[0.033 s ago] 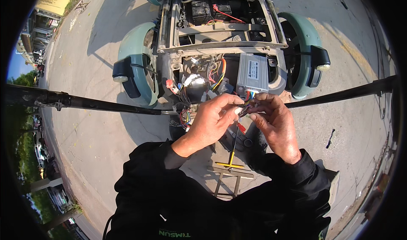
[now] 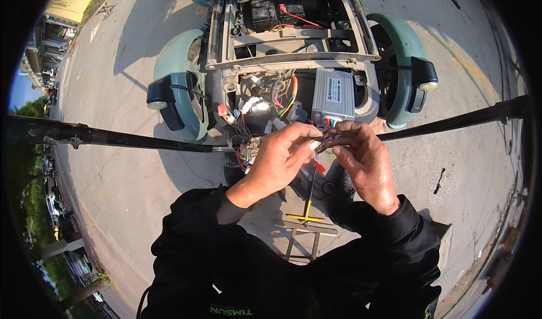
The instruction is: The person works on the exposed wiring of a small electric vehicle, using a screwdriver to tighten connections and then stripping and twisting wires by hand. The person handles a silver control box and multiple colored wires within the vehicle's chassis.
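Note:
Just below a finned silver controller box, my two hands meet at a small cluster of thin wires. My left hand pinches it between thumb and forefinger. From the other side my right hand is closed on the same wires with curled fingers. Coloured leads run from the box's near end down toward my fingertips, which hide most of what is gripped. A red connector hangs beneath my hands. Left of the box, a tangle of wires with white connectors fills the open frame bay.
A vehicle frame with green fenders stands ahead. Black batteries with a red cable sit in its far bay. A yellow T-handled tool and dark-handled scissors lie below my hands near a small metal stand.
The whole view has shifted very slightly. My hands keep the same pinch on the wires, with hardly any visible movement.

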The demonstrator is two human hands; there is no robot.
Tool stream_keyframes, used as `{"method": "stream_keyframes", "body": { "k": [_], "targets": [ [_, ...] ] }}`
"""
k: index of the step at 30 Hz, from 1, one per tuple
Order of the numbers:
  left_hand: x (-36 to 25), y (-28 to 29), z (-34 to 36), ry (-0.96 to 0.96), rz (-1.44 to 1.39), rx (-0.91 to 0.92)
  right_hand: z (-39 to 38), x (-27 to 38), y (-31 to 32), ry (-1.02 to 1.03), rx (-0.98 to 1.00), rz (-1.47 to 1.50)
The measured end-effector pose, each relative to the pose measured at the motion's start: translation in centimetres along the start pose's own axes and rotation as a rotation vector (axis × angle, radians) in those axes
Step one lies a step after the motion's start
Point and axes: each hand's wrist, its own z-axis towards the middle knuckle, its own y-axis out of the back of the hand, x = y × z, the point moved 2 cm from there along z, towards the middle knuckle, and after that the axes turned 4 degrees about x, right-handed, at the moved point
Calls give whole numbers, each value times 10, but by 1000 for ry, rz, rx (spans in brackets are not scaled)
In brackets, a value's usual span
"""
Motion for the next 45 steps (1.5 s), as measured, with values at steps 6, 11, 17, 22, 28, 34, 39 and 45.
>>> {"method": "stream_keyframes", "body": {
  "k": [6, 11, 17, 22, 28, 34, 39, 45],
  "targets": [
    [2, 0, 0, -34, -40, -37, 5, -4, -2, 64, -54, -268],
    [3, 0, 0, -54, -45, -42, 4, -3, -5, -3, -96, -183],
    [5, 2, 0, -53, -6, -26, 3, -1, -6, -13, -90, -245],
    [4, 1, 0, -79, 44, -46, 3, 0, -5, -14, -96, -306],
    [8, -1, 2, -99, 52, -70, 3, 1, -4, 31, -111, -382],
    [9, 0, 3, -159, 134, -84, 2, 2, -3, 30, -114, -425],
    [8, -1, 3, -129, 111, -90, 2, 1, -4, 48, -115, -439],
    [6, -1, 4, -162, 141, -84, 4, -2, -3, 39, -113, -451]
  ]
}}
